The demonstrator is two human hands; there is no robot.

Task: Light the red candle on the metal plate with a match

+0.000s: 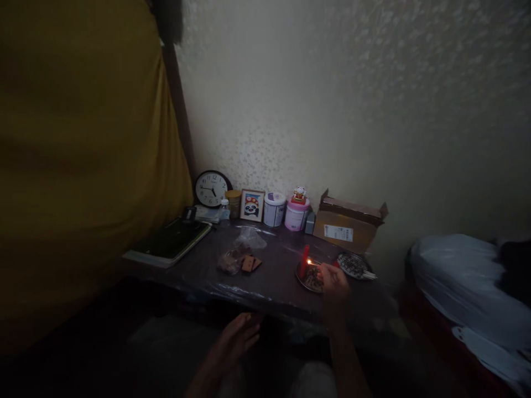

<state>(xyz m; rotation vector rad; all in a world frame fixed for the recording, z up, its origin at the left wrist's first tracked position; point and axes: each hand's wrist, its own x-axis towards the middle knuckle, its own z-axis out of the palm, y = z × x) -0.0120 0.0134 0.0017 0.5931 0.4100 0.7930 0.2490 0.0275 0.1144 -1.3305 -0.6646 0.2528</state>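
Observation:
Between the thumb and fingers of my right hand (335,281) is a burning matchstick (315,263). Its small flame glows right beside an upright red candle (305,261); whether the wick is alight I cannot tell. The candle stands on a round plate (305,283) strewn with dark, stick-like bits. Below the table's front edge, my left hand (240,334) has its fingers curled together around a dark shape too dim to name. Small brown matchboxes (248,263) lie near the table's middle, beside a crumpled clear plastic bag (251,239).
A second plate (352,265) with pale sticks sits at the right, before an open cardboard box (346,224). Along the wall stand a clock (212,189), a framed panda picture (252,205), a white tin (274,210) and a pink tin (296,214). A yellow curtain (91,166) hangs left.

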